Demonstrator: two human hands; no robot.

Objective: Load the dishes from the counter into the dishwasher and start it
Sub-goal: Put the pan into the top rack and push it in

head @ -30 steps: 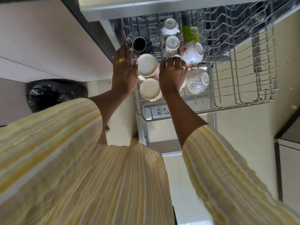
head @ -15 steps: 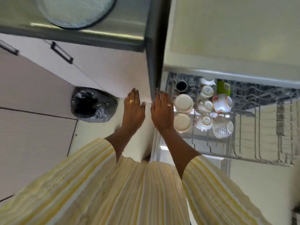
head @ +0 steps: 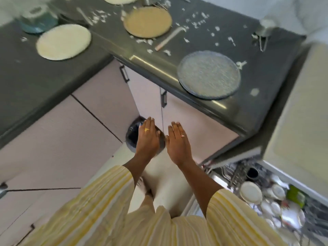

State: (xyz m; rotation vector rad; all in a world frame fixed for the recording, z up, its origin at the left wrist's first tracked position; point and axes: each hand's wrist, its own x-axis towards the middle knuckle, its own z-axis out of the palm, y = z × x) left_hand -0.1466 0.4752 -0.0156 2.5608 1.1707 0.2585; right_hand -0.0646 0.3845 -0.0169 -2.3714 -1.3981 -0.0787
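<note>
My left hand (head: pixel 148 138) and my right hand (head: pixel 178 142) are held flat and empty side by side, in front of the pale cabinet doors below the dark grey counter (head: pixel 262 71). On the counter lie a grey-blue plate (head: pixel 209 74) near its edge, a tan plate (head: pixel 147 21) farther back and a cream plate (head: pixel 63 41) at the left. The pulled-out dishwasher rack (head: pixel 236 173) sits at the lower right, filled with cups, small plates and a green item (head: pixel 295 196). The view is blurred by motion.
A black-lined bin (head: pixel 132 137) stands on the floor in the corner behind my left hand. Utensils (head: pixel 169 39), white scraps and a teal container (head: pixel 38 20) lie on the counter. A steel ladle-like tool (head: pixel 264 31) rests at the counter's right end.
My view has swung up and left from the rack to the counter. Both hands have left the cups in the rack and now hover empty in front of the cabinets.
</note>
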